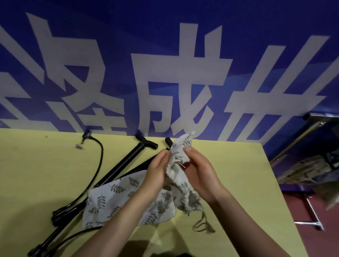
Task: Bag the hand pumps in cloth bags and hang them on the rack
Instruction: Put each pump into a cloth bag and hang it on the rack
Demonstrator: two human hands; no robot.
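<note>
Both sets of your fingers are pinching the gathered mouth of a leaf-print cloth bag at frame centre, left hand and right hand closed on it. Two black hand pumps are lying at lower left on the yellow desk, partly under the bag.

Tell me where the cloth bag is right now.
In the head view, the cloth bag is held up between the left hand and right hand, above the yellow table.
</note>
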